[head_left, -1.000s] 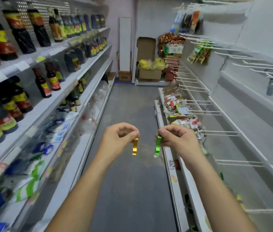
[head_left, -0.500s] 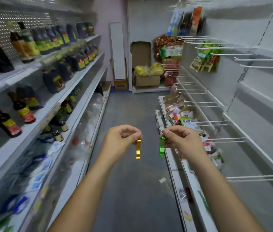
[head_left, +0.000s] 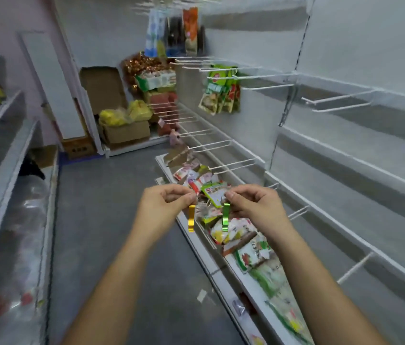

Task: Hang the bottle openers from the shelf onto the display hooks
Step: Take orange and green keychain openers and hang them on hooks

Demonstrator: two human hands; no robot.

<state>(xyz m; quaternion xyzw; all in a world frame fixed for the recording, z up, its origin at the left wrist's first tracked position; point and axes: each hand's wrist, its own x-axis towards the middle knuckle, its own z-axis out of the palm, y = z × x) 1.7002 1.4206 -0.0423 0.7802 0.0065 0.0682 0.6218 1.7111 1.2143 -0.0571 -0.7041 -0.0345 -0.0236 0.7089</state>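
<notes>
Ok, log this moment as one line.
left hand: pinches gold opener | right hand: pinches green opener | stage: neither hung yet

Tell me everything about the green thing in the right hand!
The green opener is a slim, shiny strip that looks like metal. It hangs straight down, its top pinched by the right hand. Nothing else touches it. The gold opener hangs apart, to its left.
</notes>
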